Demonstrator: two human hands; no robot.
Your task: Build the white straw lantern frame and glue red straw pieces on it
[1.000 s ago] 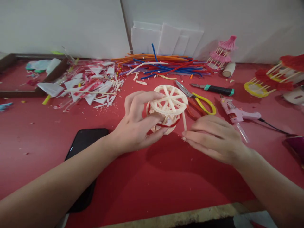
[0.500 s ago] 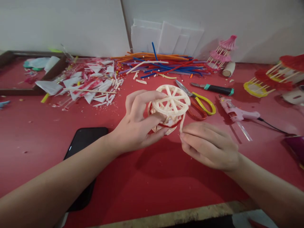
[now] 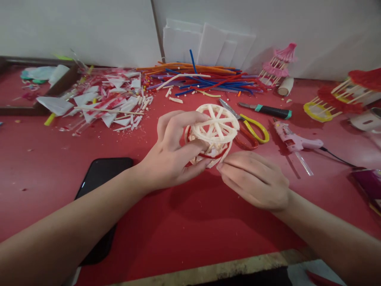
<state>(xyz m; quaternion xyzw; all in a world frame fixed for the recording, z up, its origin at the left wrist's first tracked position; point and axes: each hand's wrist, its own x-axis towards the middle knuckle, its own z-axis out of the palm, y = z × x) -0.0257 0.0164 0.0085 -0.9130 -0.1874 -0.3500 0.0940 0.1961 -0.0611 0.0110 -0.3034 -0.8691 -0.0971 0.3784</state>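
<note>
My left hand (image 3: 175,149) grips a round cream-coloured craft frame (image 3: 218,123) from its left side, fingers on the top rim and thumb side lower down. The frame has a spoked, wheel-like top and a red band (image 3: 218,154) round its lower part. Its far and left sides are partly hidden by my fingers. At the frame's lower right, my right hand (image 3: 254,178) pinches the end of a cream pipe cleaner strip (image 3: 225,154) that hangs from the top rim. The strip's end is covered by my fingertips.
Behind the frame lie scissors (image 3: 254,129) and a utility knife (image 3: 272,111). A pink glue gun (image 3: 294,141) is at the right. Coloured pipe cleaners (image 3: 205,81) and scraps (image 3: 110,99) fill the back. A phone (image 3: 104,174) sits under my left forearm.
My right hand has moved left, bringing the strip's lower end inward against the frame's side. My left hand keeps its hold. The view has shifted slightly.
</note>
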